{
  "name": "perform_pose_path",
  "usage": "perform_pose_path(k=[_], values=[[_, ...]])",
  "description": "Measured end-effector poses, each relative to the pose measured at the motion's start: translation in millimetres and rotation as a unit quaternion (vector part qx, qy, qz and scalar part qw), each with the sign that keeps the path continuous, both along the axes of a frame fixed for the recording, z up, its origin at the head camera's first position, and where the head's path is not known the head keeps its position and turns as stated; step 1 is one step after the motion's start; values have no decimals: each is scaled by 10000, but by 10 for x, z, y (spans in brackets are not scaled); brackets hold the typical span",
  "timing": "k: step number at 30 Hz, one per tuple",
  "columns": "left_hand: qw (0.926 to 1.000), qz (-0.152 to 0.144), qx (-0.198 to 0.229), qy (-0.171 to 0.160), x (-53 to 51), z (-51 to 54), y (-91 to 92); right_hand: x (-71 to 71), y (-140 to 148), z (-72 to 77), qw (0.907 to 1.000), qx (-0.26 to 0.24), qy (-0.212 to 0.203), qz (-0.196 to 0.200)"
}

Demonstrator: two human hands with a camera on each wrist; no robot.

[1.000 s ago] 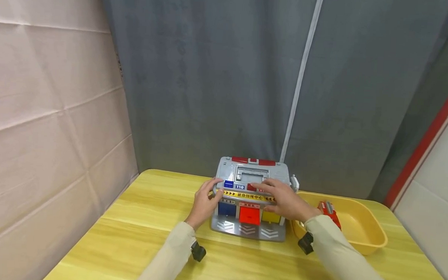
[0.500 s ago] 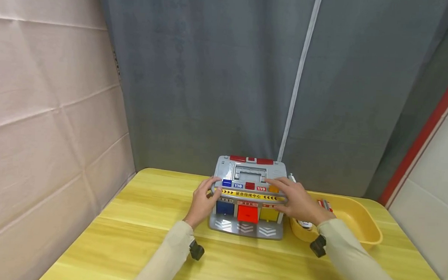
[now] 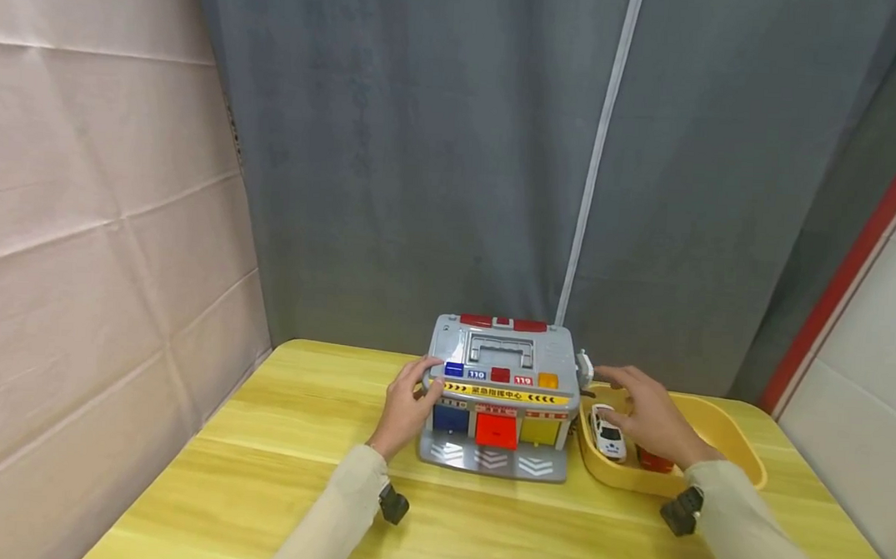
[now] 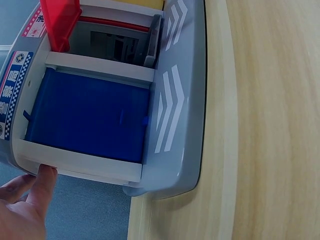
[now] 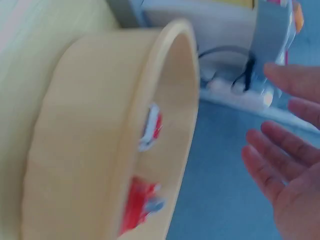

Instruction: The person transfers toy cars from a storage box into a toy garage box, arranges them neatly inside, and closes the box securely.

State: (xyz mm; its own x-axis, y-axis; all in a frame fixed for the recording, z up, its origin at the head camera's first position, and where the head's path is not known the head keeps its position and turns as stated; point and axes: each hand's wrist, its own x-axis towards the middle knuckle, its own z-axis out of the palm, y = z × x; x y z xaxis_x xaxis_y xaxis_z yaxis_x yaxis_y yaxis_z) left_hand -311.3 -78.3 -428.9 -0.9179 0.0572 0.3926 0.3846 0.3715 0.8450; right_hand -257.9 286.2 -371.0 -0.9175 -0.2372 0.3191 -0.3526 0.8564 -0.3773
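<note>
While a basin [image 3: 634, 480] holds toy cars [image 3: 608, 437], the right hand [image 3: 656, 415] hovers empty, the left hand [image 3: 405, 407] loosely touching a toy garage [image 3: 498, 393].

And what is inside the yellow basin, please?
A white toy car lies inside the yellow basin, at the end near the toy station. A red toy vehicle is also inside, partly covered by the right hand. Anything else beneath the hand is hidden.

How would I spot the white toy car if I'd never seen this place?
On the wood-grain table, find the grey toy station, then the yellow bin just right of it. The white car is inside, at the bin's end nearest the station. Its white body with dark windows sets it apart from the red toy beside it.
</note>
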Motion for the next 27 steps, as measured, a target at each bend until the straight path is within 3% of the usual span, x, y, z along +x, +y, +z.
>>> perform_pose_path(k=[6,12,17,27], values=[[10000,3,-20,2,-6,17,-3,-23,300,-150,9975,-24,-21,-711],[10000,10,-21,27,-9,9,0,-29,522,-246,9849,81,-1013,-1403],[10000,-34,45,42,-23,-1,14,-29,607,-329,9728,70,-1618,-1657],[10000,-38,68,-10,-18,-11,2,-63,589,-463,9548,-255,-2326,-1834]])
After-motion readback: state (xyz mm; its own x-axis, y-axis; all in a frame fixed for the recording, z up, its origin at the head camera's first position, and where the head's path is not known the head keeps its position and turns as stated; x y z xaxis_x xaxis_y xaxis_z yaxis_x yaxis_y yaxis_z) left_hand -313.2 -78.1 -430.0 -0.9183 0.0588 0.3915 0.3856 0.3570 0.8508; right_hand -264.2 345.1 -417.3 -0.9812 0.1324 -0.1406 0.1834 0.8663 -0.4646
